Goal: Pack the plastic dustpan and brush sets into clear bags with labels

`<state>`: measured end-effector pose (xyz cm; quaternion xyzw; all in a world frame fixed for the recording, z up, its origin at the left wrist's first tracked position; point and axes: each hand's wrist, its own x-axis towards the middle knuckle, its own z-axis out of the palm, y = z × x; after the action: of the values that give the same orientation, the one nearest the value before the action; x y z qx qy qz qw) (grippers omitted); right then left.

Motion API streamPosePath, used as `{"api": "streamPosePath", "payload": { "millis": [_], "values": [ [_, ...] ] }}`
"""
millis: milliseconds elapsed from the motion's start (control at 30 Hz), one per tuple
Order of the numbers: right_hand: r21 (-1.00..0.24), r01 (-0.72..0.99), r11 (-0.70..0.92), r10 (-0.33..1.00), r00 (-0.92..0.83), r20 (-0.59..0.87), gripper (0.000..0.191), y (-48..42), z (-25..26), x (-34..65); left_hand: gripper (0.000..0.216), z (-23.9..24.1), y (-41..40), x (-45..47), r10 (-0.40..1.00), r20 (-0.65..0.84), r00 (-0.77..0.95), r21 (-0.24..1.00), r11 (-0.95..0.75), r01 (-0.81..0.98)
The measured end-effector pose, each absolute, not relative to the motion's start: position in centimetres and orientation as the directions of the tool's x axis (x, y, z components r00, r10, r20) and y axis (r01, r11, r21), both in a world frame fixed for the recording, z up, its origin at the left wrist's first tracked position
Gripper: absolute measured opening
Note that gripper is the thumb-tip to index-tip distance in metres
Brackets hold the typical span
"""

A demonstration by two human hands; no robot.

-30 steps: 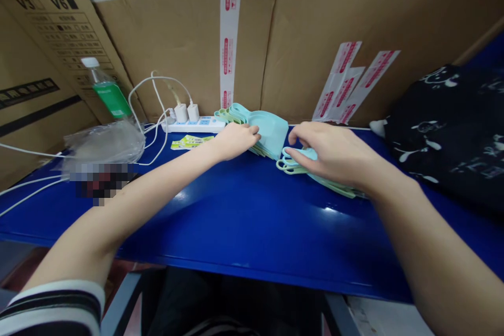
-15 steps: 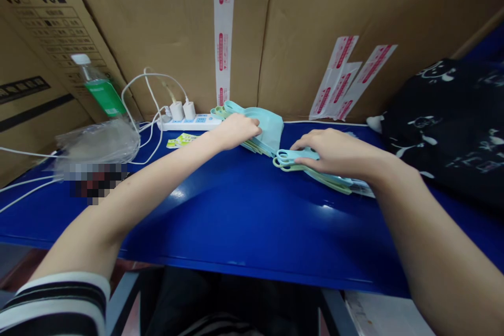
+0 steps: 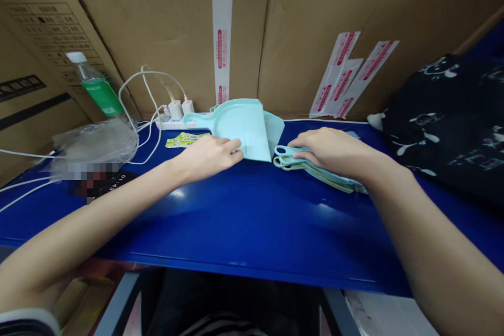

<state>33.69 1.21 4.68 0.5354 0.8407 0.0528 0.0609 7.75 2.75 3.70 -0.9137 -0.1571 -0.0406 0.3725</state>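
Observation:
A light blue dustpan [image 3: 242, 126] is tilted up in the middle of the desk, its handle pointing left. My left hand [image 3: 214, 156] pinches the dustpan's near edge. Behind it the corner of another light blue dustpan [image 3: 274, 128] shows; whatever else lies there is mostly covered. To the right, my right hand [image 3: 326, 149] is closed around the top of a small pile of brushes [image 3: 328, 179] with blue and green looped handles. Its thumb and fingers press on a blue handle, and the palm hides most of the pile.
A white power strip [image 3: 167, 125] with chargers and cables stands at the back left. Near it are a green-labelled bottle [image 3: 100, 92], a clear plastic bag [image 3: 98, 142] and a yellow-green packet [image 3: 183, 140]. Cardboard boxes [image 3: 173, 37] wall the back; a black patterned bag [image 3: 444, 126] sits right.
My left hand has moved left and toward me, bringing one blue dustpan off the stack with its handle swung left. My right hand stays on the brushes.

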Motion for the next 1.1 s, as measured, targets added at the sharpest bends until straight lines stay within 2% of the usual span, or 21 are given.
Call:
{"api": "streamPosePath", "payload": {
  "millis": [133, 300, 433, 567, 733, 833, 967, 1100],
  "values": [
    [0.241, 0.863, 0.444, 0.889, -0.458, 0.002, 0.024, 1.2, 4.4, 33.2, 0.025, 2.3, -0.2, 5.7, 0.084, 0.270, 0.959, -0.655, -0.714, 0.247],
    [0.340, 0.802, 0.491, 0.815, -0.561, 0.145, 0.027, 0.8, 3.8, 32.6, 0.029, 0.6, -2.8, 4.9, -0.069, 0.365, 0.929, -0.519, -0.843, 0.141],
    [0.476, 0.722, 0.503, 0.683, -0.669, 0.293, 0.029, 0.3, 3.0, 31.7, 0.025, -0.4, -3.7, 4.6, -0.084, 0.378, 0.922, -0.430, -0.898, 0.095],
    [0.509, 0.675, 0.534, 0.578, -0.731, 0.363, 0.030, -0.6, 2.5, 30.1, 0.024, -0.8, -4.3, 4.7, -0.060, 0.391, 0.918, -0.381, -0.919, 0.102],
    [0.491, 0.602, 0.629, 0.440, -0.797, 0.414, 0.031, -1.9, 1.9, 27.7, 0.024, -1.1, -4.6, 5.0, -0.064, 0.414, 0.908, -0.346, -0.934, 0.092],
    [0.424, 0.563, 0.709, 0.397, -0.816, 0.419, 0.032, -2.5, 1.3, 26.5, 0.021, -1.4, -4.6, 5.1, -0.074, 0.433, 0.898, -0.325, -0.942, 0.079],
    [0.305, 0.535, 0.788, 0.399, -0.820, 0.411, 0.034, -3.1, 0.3, 25.3, 0.018, -1.7, -4.7, 5.3, -0.074, 0.446, 0.892, -0.304, -0.950, 0.073],
    [0.232, 0.535, 0.812, 0.413, -0.808, 0.421, 0.031, -3.7, -0.3, 24.2, 0.017, -1.8, -4.9, 5.5, -0.137, 0.469, 0.872, -0.323, -0.946, 0.025]
  ]
}}
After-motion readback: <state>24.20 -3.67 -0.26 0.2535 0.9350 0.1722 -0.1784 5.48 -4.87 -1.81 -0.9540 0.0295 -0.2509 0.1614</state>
